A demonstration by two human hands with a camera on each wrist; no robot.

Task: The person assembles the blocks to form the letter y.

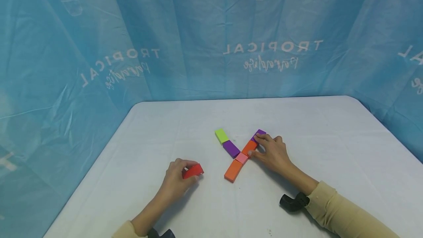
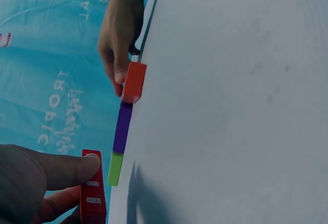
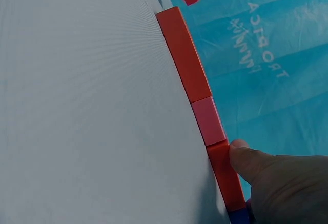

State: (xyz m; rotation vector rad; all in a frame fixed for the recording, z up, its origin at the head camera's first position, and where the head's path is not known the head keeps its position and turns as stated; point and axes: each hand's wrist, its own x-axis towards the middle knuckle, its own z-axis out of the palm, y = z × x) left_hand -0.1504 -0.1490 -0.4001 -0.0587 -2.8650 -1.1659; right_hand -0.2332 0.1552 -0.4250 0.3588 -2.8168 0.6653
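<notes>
My left hand grips a red block between thumb and fingers over the left part of the table. White marks show on one side of the block in the left wrist view. My right hand touches the far arm of a V-like row of blocks. Its thumb rests along the side of a red-orange block, and its forefinger lies at a purple block beyond. A pink block joins the red-orange block to a nearer orange block. Another purple block branches off leftward, ending in a lime-green block.
A white cloth covers the table. Blue printed curtains hang behind it and at the sides. Black straps or mounts sit at both wrists, by the beige sleeves.
</notes>
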